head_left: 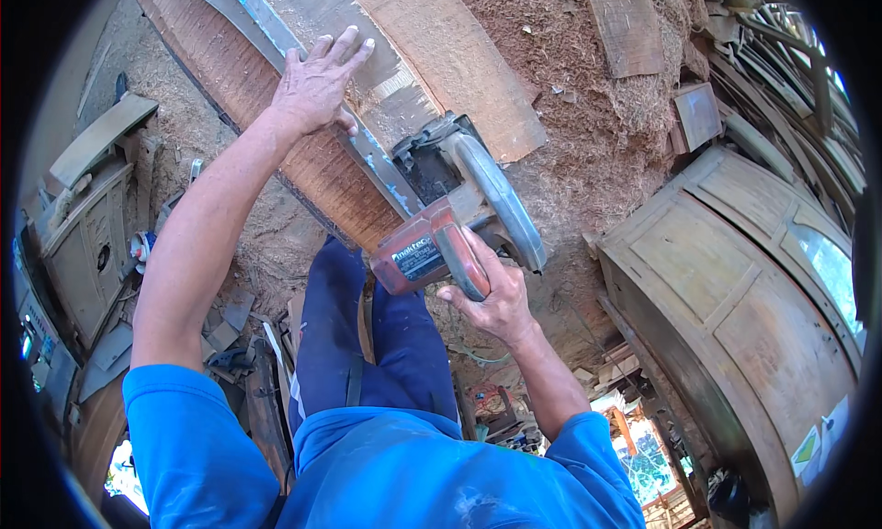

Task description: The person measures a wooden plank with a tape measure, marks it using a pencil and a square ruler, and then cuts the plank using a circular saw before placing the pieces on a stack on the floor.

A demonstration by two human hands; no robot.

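Two bare hands are busy in front of me, one on a circular saw (430, 238), the other out on the timber. The right hand (501, 301) has its grip wrapped around the saw's red rear handle. The saw itself sits at the near end of the boards, its red motor housing to the left and its grey blade guard (503, 198) curving up to the right. The left hand's grip (314, 93) is spread wide, pressed over a metal bar (378, 166) with flaking blue paint that runs down to the saw. A brown plank (322, 175) lies left of the bar, a greyer board (388, 68) right of it. Further right, a pale plank (469, 65) lies beside heaped sawdust (570, 143). A big panelled wooden cabinet (703, 263) stands off to the right, and dark blue trousers (409, 345) show just below the saw.
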